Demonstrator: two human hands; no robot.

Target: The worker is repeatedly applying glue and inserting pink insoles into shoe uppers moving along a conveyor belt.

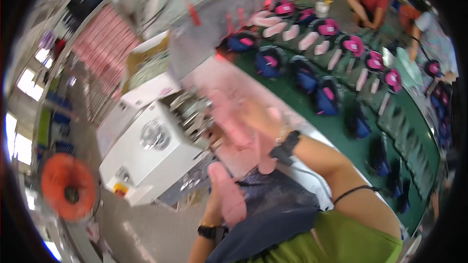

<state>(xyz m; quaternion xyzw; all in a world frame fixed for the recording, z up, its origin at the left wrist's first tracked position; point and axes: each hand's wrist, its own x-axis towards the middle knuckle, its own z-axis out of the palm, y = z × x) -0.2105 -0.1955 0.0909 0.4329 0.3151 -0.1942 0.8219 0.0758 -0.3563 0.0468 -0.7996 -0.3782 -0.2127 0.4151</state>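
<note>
My left hand [213,207] grips a pink insole [227,192] along its edge, low in front of a white machine [153,148]. Farther forward, my right hand [258,118] is smeared by motion over the work table, right beside more pink insoles [229,119]. Whether its fingers are closed on one of them does not show. One more pink insole [266,156] lies below the right wrist, near the table's front edge. The machine's metal working parts [189,112] face these insoles from the left.
Right of the table runs a green conveyor [348,131] carrying dark blue and pink shoes [327,95] and pale pink insoles [308,41]. An orange round fan [68,187] stands at left. Behind the machine is an open carton [148,63]. People [373,0] sit beyond the conveyor.
</note>
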